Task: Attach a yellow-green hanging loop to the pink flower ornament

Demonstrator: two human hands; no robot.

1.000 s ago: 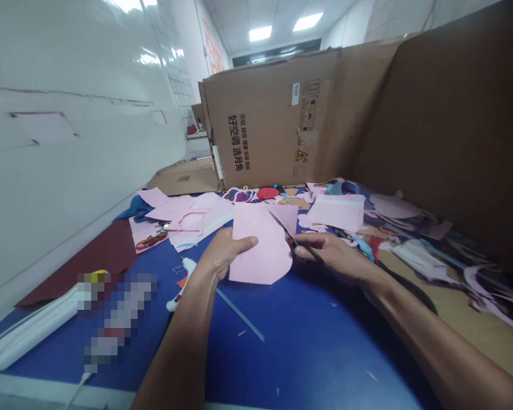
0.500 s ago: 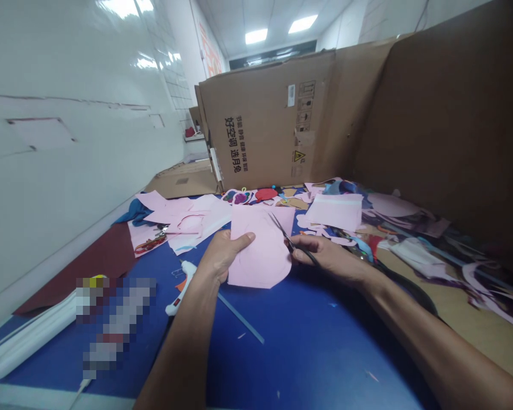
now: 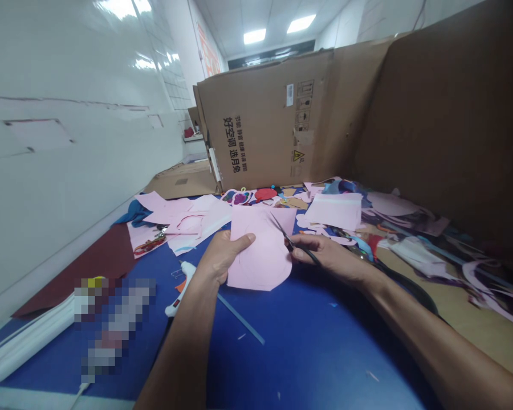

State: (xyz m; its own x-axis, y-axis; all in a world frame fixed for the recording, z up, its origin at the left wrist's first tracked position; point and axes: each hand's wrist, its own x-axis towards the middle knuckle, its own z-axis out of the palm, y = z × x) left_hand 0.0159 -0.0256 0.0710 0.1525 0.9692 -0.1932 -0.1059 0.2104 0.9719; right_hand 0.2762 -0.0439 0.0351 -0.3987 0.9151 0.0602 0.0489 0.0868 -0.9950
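A pink sheet (image 3: 260, 259) with a faint curved outline is held up over the blue table. My left hand (image 3: 224, 253) pinches its left edge, thumb on the front face and fingers behind it. At the sheet's right side, my right hand (image 3: 314, 250) is closed around the handles of dark scissors (image 3: 289, 241). Their blades point up and to the left across the sheet's upper right part. The sheet's lower right corner is rounded off. Below my left hand lies a white glue gun (image 3: 183, 287).
A big cardboard box (image 3: 265, 125) stands at the back. Pink offcuts (image 3: 333, 210) and other scraps lie right of my hands, with more pink sheets (image 3: 190, 219) at left. A thin grey strip (image 3: 241, 319) and a white lamp-like bar (image 3: 34, 339) lie nearer.
Almost nothing differs. The pink sheet tilts very slightly, and the scissor blades look a little closer together. Both hands keep their grip.
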